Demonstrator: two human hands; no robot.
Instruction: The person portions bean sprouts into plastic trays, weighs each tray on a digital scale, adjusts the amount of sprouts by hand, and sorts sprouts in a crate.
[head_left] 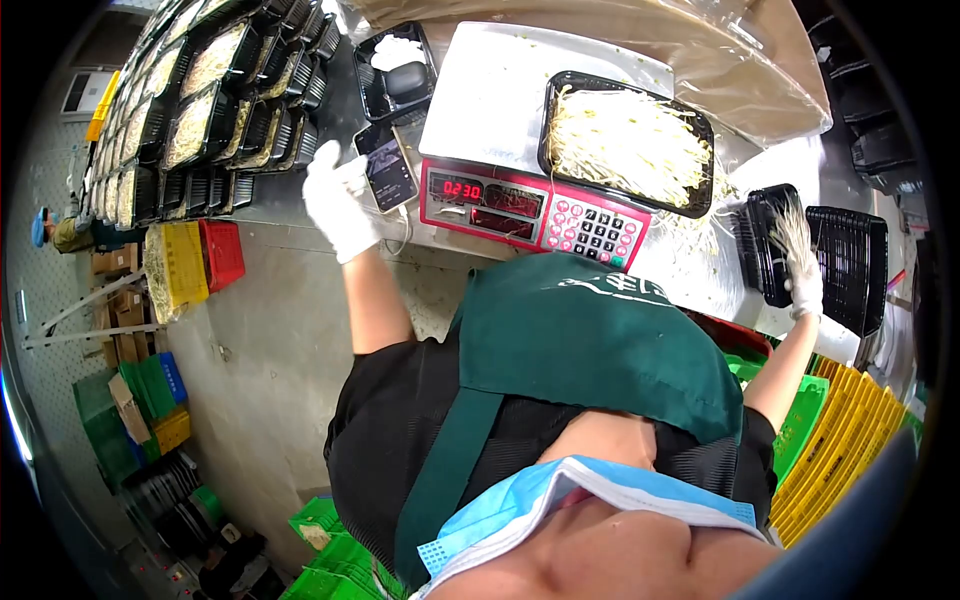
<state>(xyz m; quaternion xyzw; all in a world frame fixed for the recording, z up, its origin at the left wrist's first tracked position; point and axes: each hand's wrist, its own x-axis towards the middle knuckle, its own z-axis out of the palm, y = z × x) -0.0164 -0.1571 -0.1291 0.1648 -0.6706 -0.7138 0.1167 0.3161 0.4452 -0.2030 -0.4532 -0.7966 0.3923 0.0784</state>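
Note:
My left hand (338, 205), in a white glove, hovers with fingers apart beside a phone (387, 168) and holds nothing. My right hand (805, 290), also gloved, grips a bunch of bean sprouts (792, 238) over stacked black plastic trays (848, 265). A black tray (548, 128) heaped with bean sprouts (625, 145) rests on the white platform of a scale (490, 100). The scale's red display (462, 190) appears to read 0.230. Loose sprouts lie on the table beside the scale.
Filled black trays (205, 120) are stacked high at the left. A small black tray (395, 75) with white and dark items stands behind the phone. Clear plastic sheeting (720, 60) lies at the back. Yellow crates (835, 450) and green crates (800, 425) are low on the right.

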